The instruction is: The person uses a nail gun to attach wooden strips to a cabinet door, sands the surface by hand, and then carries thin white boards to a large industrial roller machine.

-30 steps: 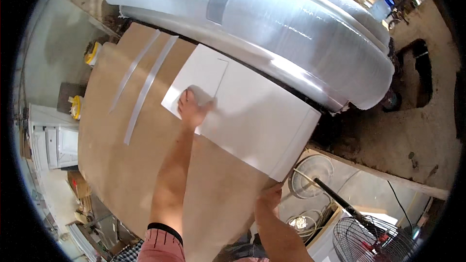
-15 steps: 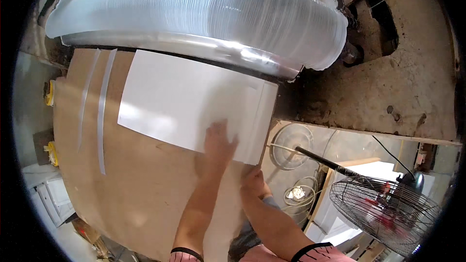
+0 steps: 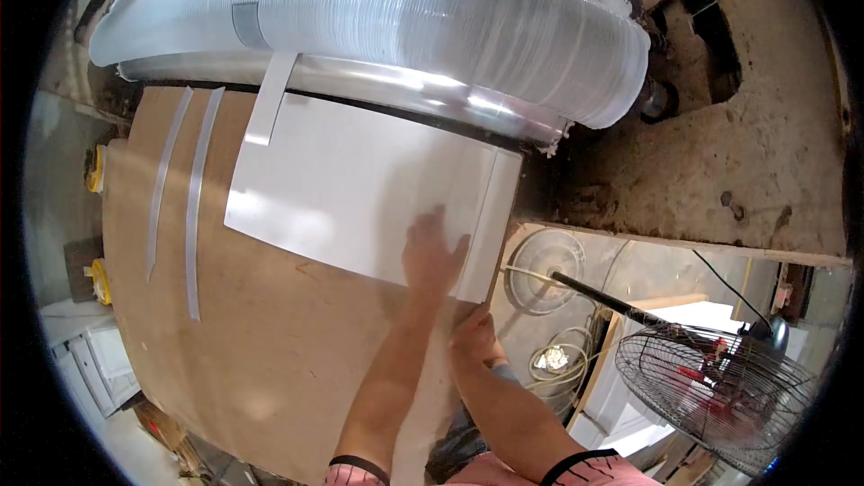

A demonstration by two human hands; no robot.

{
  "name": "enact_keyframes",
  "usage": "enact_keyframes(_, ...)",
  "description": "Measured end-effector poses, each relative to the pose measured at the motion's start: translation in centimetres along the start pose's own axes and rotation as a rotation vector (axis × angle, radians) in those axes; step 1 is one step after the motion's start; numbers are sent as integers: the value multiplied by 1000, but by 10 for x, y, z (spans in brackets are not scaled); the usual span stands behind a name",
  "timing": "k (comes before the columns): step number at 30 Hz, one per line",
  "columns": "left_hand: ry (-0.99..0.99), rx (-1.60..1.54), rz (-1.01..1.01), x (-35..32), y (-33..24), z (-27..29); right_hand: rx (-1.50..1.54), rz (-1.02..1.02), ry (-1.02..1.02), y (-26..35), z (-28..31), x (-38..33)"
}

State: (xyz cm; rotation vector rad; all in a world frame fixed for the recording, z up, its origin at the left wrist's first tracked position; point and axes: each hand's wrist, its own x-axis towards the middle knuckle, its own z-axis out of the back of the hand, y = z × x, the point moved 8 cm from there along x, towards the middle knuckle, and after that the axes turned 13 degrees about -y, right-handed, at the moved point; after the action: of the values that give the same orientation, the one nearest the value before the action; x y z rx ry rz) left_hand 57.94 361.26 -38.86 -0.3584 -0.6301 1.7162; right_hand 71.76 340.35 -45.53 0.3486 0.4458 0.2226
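A white sheet (image 3: 351,189) lies on the brown board (image 3: 288,351), with a narrow band set off by a line along its right side. My left hand (image 3: 434,256) rests on the sheet near its near right part, fingers spread and holding nothing. Beside the sheet's near right corner, at the board's right edge, my right hand (image 3: 474,337) is closed; what its fingers grip is hidden. A narrow white strip (image 3: 273,99) overlaps the sheet's far left corner and reaches back to the shiny roller.
Two grey strips (image 3: 194,216) lie on the board's left. Behind it stretches a large roll wrapped in clear film (image 3: 360,18). To the right are a stained worktop (image 3: 666,180) and a black-caged fan (image 3: 711,387). A coiled hose (image 3: 562,355) lies on the floor.
The narrow white strip has come into view at the sheet's far left, along with a grey rectangular patch on the wrapped roll. My left hand has slid slightly right and away from me.
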Motion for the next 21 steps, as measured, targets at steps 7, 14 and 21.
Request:
enact_keyframes(7, -206, -25, 3, -3, 55, 57, 21, 25, 1, 3, 0, -3)
enact_keyframes(14, -360, 125, -39, 43, 86, 137, 44, 22, -51, 4, 5, -1)
enact_keyframes(21, -295, 346, 191, 107, 253, 160, 129, -7, 56, 3, -2, -4)
